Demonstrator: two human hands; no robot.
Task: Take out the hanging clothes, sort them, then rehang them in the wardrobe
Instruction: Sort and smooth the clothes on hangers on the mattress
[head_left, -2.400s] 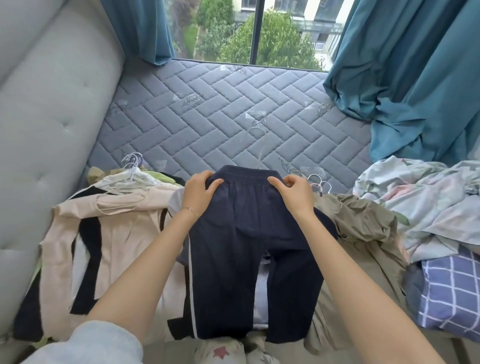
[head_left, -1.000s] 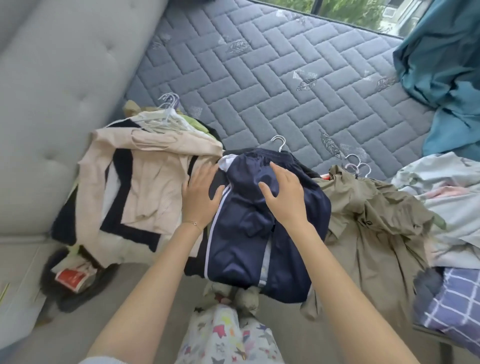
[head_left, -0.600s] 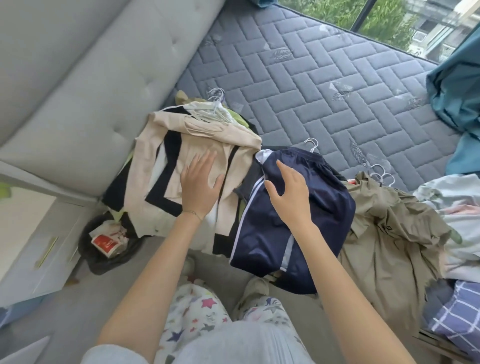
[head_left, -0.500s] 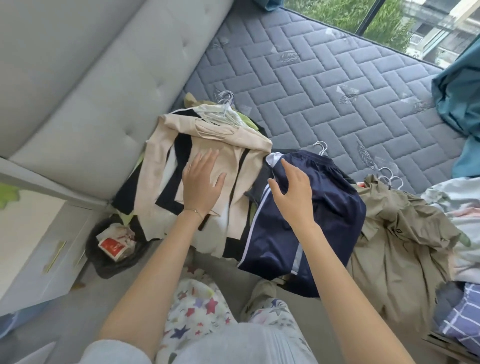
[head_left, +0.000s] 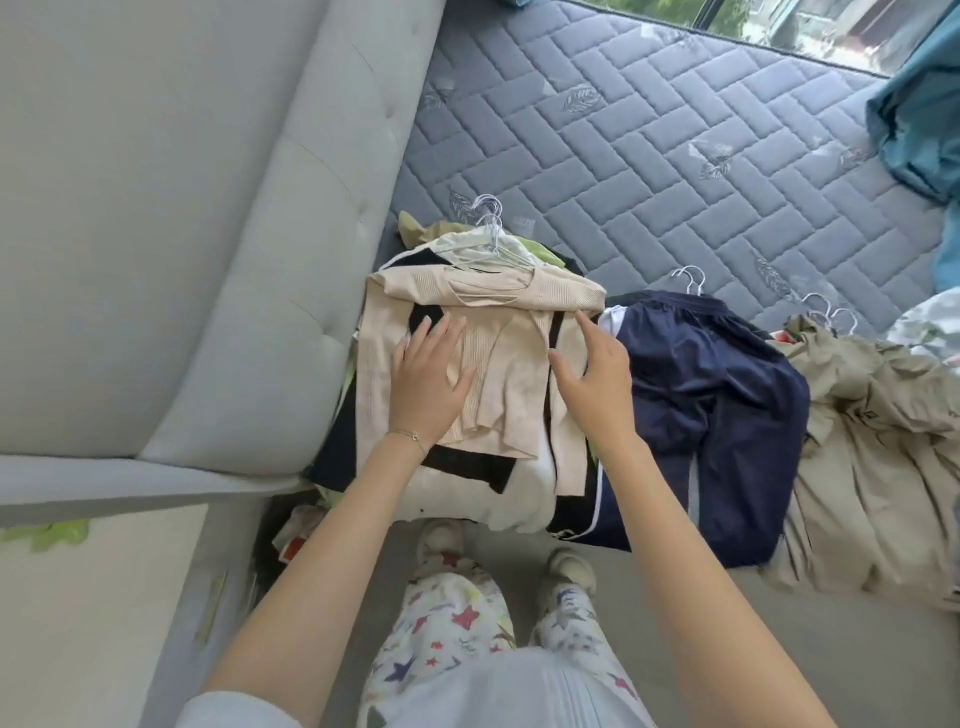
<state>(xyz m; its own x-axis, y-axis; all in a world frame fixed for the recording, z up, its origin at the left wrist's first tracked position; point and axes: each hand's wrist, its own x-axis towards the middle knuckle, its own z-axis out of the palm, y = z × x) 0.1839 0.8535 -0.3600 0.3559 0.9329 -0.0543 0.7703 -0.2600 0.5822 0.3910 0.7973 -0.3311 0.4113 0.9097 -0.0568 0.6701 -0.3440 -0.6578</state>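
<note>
Since the earlier frame the right hand (head_left: 597, 384) has left the white-striped navy-blue track trousers (head_left: 722, 395) and crossed to the cream-and-black ribbed knit top (head_left: 514, 384), where the left hand (head_left: 426, 387) lies flat, fingers spread. Right fingers hang loosely open; touching or not, I cannot tell. These and a crumpled khaki garment (head_left: 872, 441) lie out on white wire hangers (head_left: 688, 278) along the near edge of the grey quilted mattress (head_left: 623, 156); sorting seems underway, rehanging all remains

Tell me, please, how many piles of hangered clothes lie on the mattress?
3: the beige-and-black pile beside the headboard, the navy trousers in the middle, the khaki pile at the right. Each may hide further garments.
</note>
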